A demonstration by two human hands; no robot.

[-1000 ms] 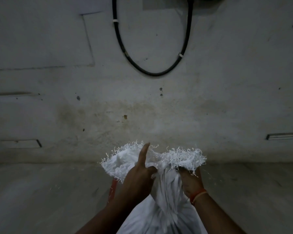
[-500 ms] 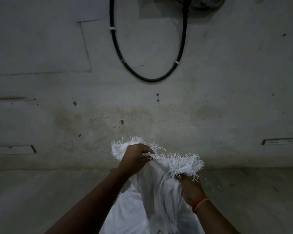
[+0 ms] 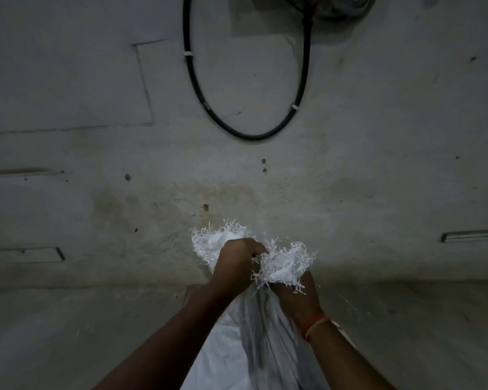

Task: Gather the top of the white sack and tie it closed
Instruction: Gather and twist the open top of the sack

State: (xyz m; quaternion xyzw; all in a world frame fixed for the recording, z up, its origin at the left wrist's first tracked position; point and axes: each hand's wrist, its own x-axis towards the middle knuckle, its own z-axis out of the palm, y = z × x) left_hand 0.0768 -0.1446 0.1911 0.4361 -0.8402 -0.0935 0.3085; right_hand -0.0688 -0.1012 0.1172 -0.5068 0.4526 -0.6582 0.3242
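Note:
A white woven sack point(image 3: 237, 350) stands in front of me, low in the head view, its frayed top edge point(image 3: 282, 263) bunched together. My left hand point(image 3: 234, 260) is closed around the left part of the gathered top, a tuft of frayed fabric sticking out above the knuckles. My right hand point(image 3: 296, 299), with an orange thread on the wrist, grips the neck of the sack just below the right tuft. Both hands touch the fabric and sit close together. No string or tie shows.
A stained grey concrete wall point(image 3: 350, 178) rises right behind the sack. A loop of black cable point(image 3: 251, 135) hangs on it above. The concrete floor point(image 3: 68, 333) spreads to both sides of the sack.
My left hand went from a raised finger to a fist on the sack top. The frayed top has been drawn in from a wide spread into a tighter bunch between both hands.

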